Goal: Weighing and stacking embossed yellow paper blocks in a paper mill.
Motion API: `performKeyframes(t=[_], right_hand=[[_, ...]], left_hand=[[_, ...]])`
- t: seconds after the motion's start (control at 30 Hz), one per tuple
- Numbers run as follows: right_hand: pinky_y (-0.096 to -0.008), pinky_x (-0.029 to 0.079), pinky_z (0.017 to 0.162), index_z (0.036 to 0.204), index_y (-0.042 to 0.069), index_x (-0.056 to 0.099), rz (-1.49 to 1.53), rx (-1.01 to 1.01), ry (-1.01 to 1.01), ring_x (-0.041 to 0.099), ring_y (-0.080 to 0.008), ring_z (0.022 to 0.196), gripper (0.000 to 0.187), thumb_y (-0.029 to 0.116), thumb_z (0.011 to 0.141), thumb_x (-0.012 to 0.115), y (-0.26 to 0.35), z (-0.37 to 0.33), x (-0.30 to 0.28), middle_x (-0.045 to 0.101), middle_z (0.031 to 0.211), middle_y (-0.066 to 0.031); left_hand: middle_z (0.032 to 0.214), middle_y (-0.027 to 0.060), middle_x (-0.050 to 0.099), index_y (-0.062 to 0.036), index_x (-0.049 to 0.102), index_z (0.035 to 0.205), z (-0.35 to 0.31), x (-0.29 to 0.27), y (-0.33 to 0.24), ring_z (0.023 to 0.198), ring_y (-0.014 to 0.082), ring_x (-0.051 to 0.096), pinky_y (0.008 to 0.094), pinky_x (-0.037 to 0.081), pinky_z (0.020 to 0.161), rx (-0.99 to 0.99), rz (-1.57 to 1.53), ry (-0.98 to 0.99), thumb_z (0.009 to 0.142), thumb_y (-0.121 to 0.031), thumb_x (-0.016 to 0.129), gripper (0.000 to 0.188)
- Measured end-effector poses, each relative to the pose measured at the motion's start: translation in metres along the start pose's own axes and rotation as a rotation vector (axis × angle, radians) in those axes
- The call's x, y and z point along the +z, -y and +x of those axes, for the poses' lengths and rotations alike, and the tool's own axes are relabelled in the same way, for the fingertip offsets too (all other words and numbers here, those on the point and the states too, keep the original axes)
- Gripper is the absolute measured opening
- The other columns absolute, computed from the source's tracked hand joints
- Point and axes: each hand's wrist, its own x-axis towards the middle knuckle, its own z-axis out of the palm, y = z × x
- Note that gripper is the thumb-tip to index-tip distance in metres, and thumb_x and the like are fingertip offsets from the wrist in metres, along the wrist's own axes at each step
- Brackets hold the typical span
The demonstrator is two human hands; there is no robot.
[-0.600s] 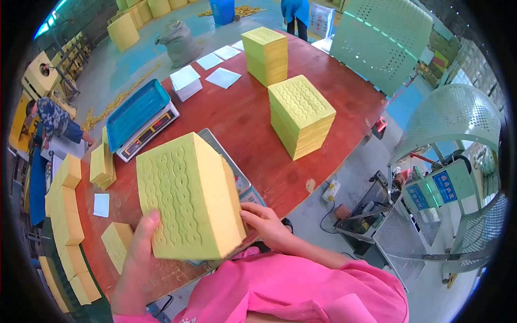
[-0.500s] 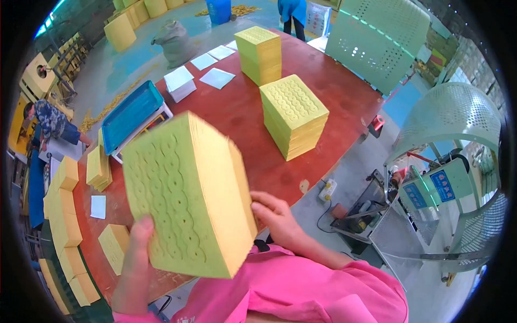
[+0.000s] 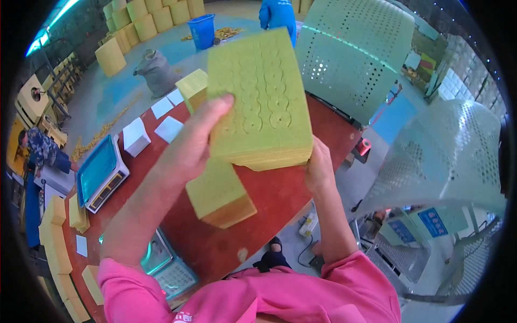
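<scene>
A thick block-like stack of yellow paper [image 3: 261,86], stamped with rows of wavy curves and small holes, is held up above the red table. My left hand [image 3: 202,134] grips its left side, the thumb lying on the stamped face. My right hand [image 3: 320,161] clasps the lower right corner; its fingers are partly hidden behind the stack. Below the held block, another yellow paper stack [image 3: 221,188] sits on the table, its top partly covered from view. Behind the held block and to the left, a further yellow stack [image 3: 192,85] is partly visible.
On the red table [image 3: 177,207] are a scale with a blue tray [image 3: 99,172], a second scale [image 3: 172,272] under my left arm, and white paper sheets [image 3: 136,137]. Yellow stacks [image 3: 56,242] line the left. Perforated metal guards [image 3: 436,156] stand right. Two people [image 3: 278,19] are farther off.
Both hands have carried the yellow paper stack from lower left up, rightward and away from me. Its stamped face is turned differently. The view has shifted, bringing the near scale into sight.
</scene>
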Motion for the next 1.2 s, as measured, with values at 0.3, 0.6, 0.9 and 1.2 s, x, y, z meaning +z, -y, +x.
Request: performKeyframes(t=[0.3, 0.6, 0.9, 1.2], right_hand=[[-0.0334, 0.045, 0.092, 0.119, 0.002, 0.068, -0.239, 0.413, -0.02, 0.06, -0.0181, 0.104, 0.037, 0.025, 0.096, 0.05, -0.143, 0.166, -0.099, 0.069, 0.113, -0.0072], [-0.0298, 0.05, 0.076, 0.1, 0.0, 0.064, -0.619, -0.175, -0.245, 0.064, -0.0166, 0.088, 0.011, 0.001, 0.091, 0.058, -0.127, 0.124, -0.105, 0.067, 0.095, -0.0119], [-0.0348, 0.051, 0.067, 0.096, 0.0, 0.056, -0.674, -0.204, -0.106, 0.067, -0.0234, 0.076, 0.019, 0.012, 0.09, 0.07, -0.144, 0.204, -0.063, 0.066, 0.085, -0.0154], [-0.0379, 0.052, 0.072, 0.1, 0.001, 0.062, -0.767, -0.298, -0.144, 0.068, -0.0254, 0.08, 0.026, 0.02, 0.086, 0.072, -0.172, 0.33, -0.066, 0.069, 0.084, -0.0135]], left_hand=[[0.132, 0.0124, 0.056, -0.0078, 0.045, 0.14, 0.151, -0.042, 0.114, 0.122, 0.0308, 0.056, 0.0551, 0.053, 0.094, -0.484, 0.151, -0.225, 0.093, -0.048, 0.058, 0.063], [0.146, 0.0123, 0.041, -0.0159, 0.026, 0.15, 0.186, -0.033, 0.149, 0.131, 0.0346, 0.045, 0.0627, 0.05, 0.092, -0.557, 0.173, -0.395, 0.093, -0.052, 0.056, 0.073], [0.141, 0.0121, 0.046, -0.0183, 0.031, 0.147, 0.308, -0.058, 0.162, 0.126, 0.0355, 0.05, 0.0624, 0.052, 0.086, -0.461, 0.201, -0.31, 0.095, -0.055, 0.052, 0.067], [0.146, 0.0122, 0.044, -0.0137, 0.04, 0.146, 0.414, -0.093, 0.161, 0.131, 0.0355, 0.047, 0.0657, 0.049, 0.09, -0.474, 0.3, -0.295, 0.096, -0.054, 0.049, 0.064]])
